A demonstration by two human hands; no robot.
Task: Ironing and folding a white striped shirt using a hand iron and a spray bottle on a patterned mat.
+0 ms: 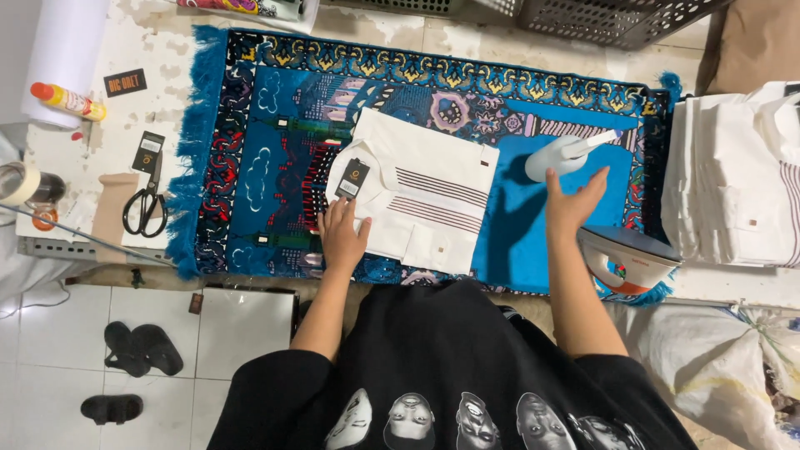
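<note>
Shirt (pixel 425 196), white, folded, dark stripes across the chest, lies centre on the blue patterned rug (pixel 250 167), long axis running roughly 10 to 4 o'clock. A black hang tag (pixel 352 178) sits near its collar end at 9 o'clock. Left hand (pixel 342 235) rests flat, fingers spread wide, palm down on the shirt's lower-left corner, holding nothing. From that hand the shirt body extends toward 1 o'clock.

Right hand (pixel 573 202) is open, fingers loosely spread, empty, reaching toward 12 o'clock with fingertips just beside the base of the white spray bottle (pixel 563 155); cannot tell whether they touch it. The bottle lies tilted on bare blue rug at the shirt's 3 o'clock, nozzle pointing toward 2 o'clock. Right hand is the nearer one to the bottle, left the nearer to the shirt.

Clothes iron (pixel 627 258), white with a dark soleplate, stands at the rug's edge at 4 o'clock from the right hand, near the forearm. Open rug between shirt and bottle gives free room; the near rug edge runs just under both wrists.

Stack of folded white shirts (pixel 733 175) at far 3 o'clock. Black scissors (pixel 147 204) off the rug at 9 o'clock, orange-capped bottle (pixel 68 100) at 10 o'clock. Dark plastic crate (pixel 608 18) at 1 o'clock.
</note>
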